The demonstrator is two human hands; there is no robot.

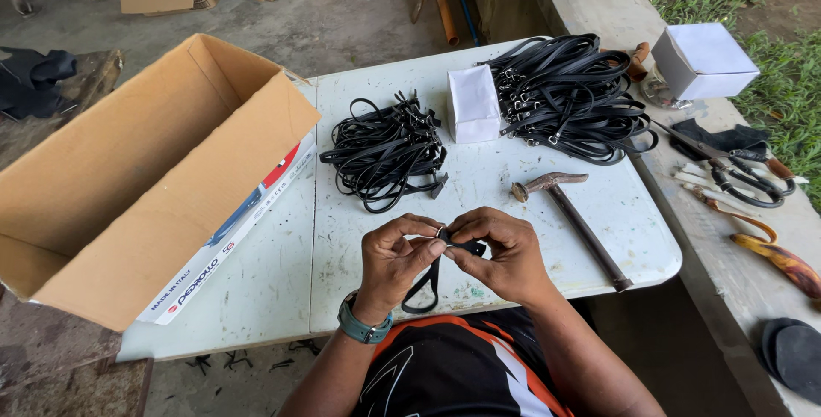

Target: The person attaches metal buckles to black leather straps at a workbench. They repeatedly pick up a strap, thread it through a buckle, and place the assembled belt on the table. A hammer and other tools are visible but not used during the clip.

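Note:
My left hand [395,256] and my right hand [505,254] meet above the front edge of the white table [265,280]. Together they pinch a thin black strap [425,284] with a small metal ring at its top, right between the fingertips. The strap's loop hangs down between my wrists. A green watch sits on my left wrist. Beyond my hands lies a small pile of black straps [386,153], and a larger pile of black straps [569,96] with metal buckles lies at the far right.
A big open cardboard box [145,177] fills the table's left side. A small white box [473,103] stands between the piles. A hammer [571,212] lies right of my hands. Scissors [735,169], a wooden-handled tool [782,259] and another white box [705,59] rest on the concrete ledge at right.

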